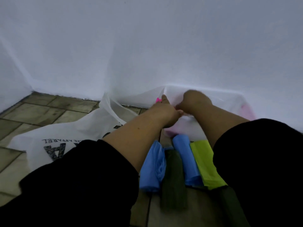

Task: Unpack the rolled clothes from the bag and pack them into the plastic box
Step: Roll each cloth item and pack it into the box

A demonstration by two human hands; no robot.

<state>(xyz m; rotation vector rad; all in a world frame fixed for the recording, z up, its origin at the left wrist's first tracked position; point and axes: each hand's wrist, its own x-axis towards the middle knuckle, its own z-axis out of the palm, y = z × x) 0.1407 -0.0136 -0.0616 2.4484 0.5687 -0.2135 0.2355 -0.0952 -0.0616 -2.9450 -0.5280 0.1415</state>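
Observation:
My left hand [165, 108] reaches over the near left corner of the translucent plastic box [229, 97] by the wall, its fingers stretched toward a bright pink piece [158, 100]. My right hand [195, 100] is inside the box with bent, blurred fingers. What it holds is hidden. A pale pink cloth [171, 132] shows through the box's front wall. On the floor between my arms lie rolled clothes: a blue roll [152, 166], a dark green roll [173, 176], a second blue roll [186, 159] and a lime green roll [206, 164]. The white plastic bag [54, 135] lies slumped at the left.
White sheeting [147, 46] hangs as a wall right behind the box and bag. Grey floor tiles [41, 110] stretch to the left. My black sleeves [82, 185] fill the lower corners of the view.

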